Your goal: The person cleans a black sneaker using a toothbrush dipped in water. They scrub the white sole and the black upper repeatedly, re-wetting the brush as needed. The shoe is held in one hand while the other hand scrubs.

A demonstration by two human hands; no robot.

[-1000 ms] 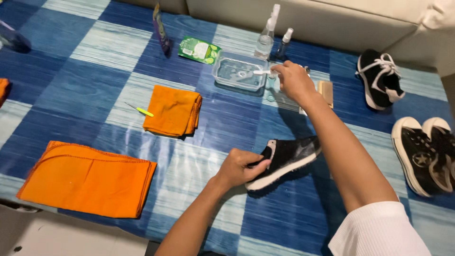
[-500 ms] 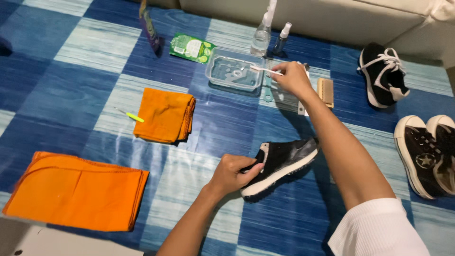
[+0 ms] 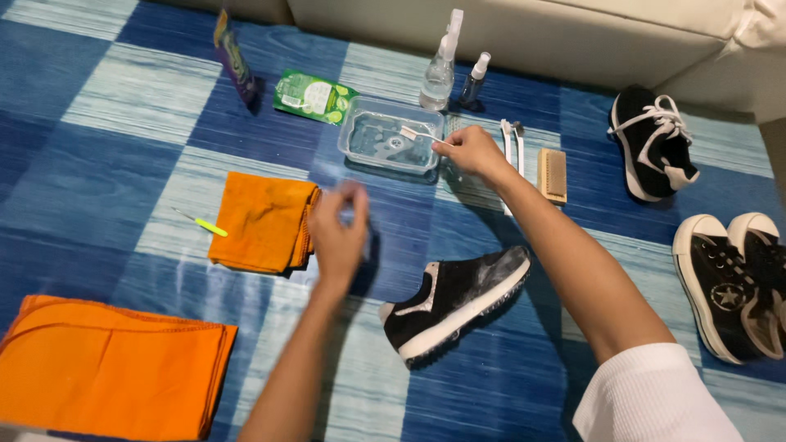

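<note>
Black sneaker (image 3: 455, 299) lies between both hands, touched by neither

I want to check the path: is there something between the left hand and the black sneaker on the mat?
Nothing visible: the left hand hovers left of the black suede sneaker, with only bare blue checked mat between.

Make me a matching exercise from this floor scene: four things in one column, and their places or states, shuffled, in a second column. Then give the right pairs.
Things:
1. toothbrush
2. folded orange cloth
3. wooden brush
4. black sneaker

Places or states:
A. lies free on the mat between the two arms
B. held by the right hand, head over the clear tub
C. beside the raised left hand
D. just right of the right wrist

Pairs: 1-B, 2-C, 3-D, 4-A
</note>
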